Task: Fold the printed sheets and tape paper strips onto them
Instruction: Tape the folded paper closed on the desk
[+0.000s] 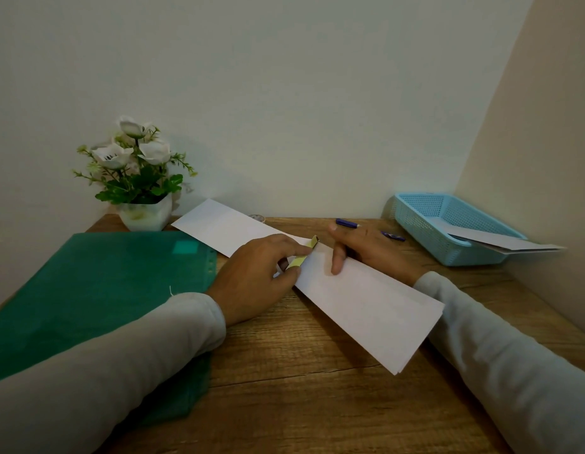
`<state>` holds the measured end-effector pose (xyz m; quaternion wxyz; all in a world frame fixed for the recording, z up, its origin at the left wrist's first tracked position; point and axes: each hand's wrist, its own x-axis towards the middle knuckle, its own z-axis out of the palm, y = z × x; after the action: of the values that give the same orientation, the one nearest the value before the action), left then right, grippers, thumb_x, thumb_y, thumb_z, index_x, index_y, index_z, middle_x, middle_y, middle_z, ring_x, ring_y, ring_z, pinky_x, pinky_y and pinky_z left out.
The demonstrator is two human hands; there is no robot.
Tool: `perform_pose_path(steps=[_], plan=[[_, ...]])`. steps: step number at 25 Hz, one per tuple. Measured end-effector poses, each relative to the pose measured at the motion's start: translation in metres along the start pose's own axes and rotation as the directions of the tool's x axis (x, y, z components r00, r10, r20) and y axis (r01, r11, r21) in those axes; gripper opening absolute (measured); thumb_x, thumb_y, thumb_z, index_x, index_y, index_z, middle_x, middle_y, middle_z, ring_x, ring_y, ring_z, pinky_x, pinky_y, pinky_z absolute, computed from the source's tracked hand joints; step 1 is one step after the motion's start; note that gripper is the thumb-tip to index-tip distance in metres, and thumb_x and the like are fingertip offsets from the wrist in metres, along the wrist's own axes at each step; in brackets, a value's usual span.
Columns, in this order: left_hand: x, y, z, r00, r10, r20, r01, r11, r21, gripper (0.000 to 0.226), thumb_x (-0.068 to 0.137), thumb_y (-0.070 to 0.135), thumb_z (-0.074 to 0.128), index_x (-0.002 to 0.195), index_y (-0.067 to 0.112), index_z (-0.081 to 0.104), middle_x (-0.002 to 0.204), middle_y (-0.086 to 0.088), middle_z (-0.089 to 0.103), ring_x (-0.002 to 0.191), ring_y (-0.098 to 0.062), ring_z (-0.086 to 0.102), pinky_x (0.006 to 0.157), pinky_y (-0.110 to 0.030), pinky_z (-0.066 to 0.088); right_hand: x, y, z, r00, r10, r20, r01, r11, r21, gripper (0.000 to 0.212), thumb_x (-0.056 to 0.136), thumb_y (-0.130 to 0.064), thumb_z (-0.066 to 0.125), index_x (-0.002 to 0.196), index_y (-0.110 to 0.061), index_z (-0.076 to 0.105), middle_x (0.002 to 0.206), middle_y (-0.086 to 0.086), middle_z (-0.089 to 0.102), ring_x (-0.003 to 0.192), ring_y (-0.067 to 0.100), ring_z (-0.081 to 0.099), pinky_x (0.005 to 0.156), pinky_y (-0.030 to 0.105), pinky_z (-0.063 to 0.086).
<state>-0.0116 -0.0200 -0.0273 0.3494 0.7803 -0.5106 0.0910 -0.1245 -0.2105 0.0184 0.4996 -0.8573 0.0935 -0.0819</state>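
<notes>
The left hand (252,276) covers the near end of the yellow strip (302,257) it pinches. The right hand (366,250) hides part of the blue pen (347,223). A small round thing (257,218) peeks out behind the folded sheet (366,309), too small to tell. The green folder (104,283) runs off the left edge.

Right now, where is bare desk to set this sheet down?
Bare wood lies nearest you, between the green folder and the folded sheet. A smaller patch sits in front of the blue basket, beside the right sleeve. The back is crowded: flower pot, pens.

head-worn view, angled down, near desk (301,371)
</notes>
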Motion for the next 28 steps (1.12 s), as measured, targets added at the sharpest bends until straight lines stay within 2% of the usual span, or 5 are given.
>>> perform_pose_path(steps=[6,11,15,19,28], plan=[[0.000,0.001,0.000,1.000,0.030,-0.005,-0.030,0.999,-0.021,0.035,0.096,0.029,0.062,0.131,0.028,0.067,0.114,0.014,0.068,0.091,-0.004,0.061,0.081,-0.027,0.057,0.004,0.000,0.005,0.999,0.028,0.045,-0.028,1.000,0.004,0.066,0.100,-0.061,0.045,0.056,-0.019,0.071,0.068,0.003,0.070,0.067,0.015,0.068,0.074,0.031,0.051],[-0.002,0.004,0.001,0.997,0.080,-0.001,-0.080,0.995,-0.056,0.033,0.094,0.027,0.066,0.127,0.028,0.070,0.110,0.014,0.069,0.089,-0.004,0.062,0.076,-0.018,0.052,0.007,0.005,0.006,0.999,0.002,0.053,-0.003,1.000,0.025,0.048,0.098,-0.055,0.059,0.077,-0.016,0.079,0.090,-0.001,0.077,0.080,0.012,0.069,0.082,0.035,0.050],[-0.001,0.002,0.001,0.998,0.062,-0.011,-0.062,0.997,-0.045,0.033,0.094,0.026,0.066,0.127,0.029,0.070,0.114,0.014,0.068,0.086,-0.006,0.062,0.076,-0.024,0.055,0.001,0.006,-0.006,0.969,0.063,0.238,-0.119,0.966,0.229,0.028,0.097,-0.025,0.068,0.107,0.000,0.073,0.088,0.007,0.071,0.071,0.014,0.066,0.061,0.024,0.052],[-0.001,0.002,0.001,0.999,0.041,0.005,-0.041,0.999,-0.018,0.035,0.095,0.029,0.064,0.131,0.030,0.067,0.124,0.011,0.067,0.089,-0.005,0.062,0.083,-0.027,0.056,-0.005,0.009,-0.026,0.914,0.047,0.402,-0.120,0.980,0.159,0.009,0.093,-0.004,0.068,0.098,-0.012,0.066,0.085,0.000,0.072,0.079,0.016,0.071,0.065,0.027,0.055],[-0.005,0.011,-0.001,0.990,0.140,0.020,-0.140,0.990,-0.028,0.031,0.095,0.031,0.064,0.126,0.033,0.069,0.113,0.014,0.069,0.089,-0.007,0.063,0.078,-0.026,0.056,0.011,0.019,-0.009,0.992,0.052,0.116,-0.064,0.993,0.100,0.026,0.081,-0.020,0.087,0.093,-0.019,0.064,0.086,0.007,0.075,0.074,0.022,0.070,0.060,0.031,0.052]])
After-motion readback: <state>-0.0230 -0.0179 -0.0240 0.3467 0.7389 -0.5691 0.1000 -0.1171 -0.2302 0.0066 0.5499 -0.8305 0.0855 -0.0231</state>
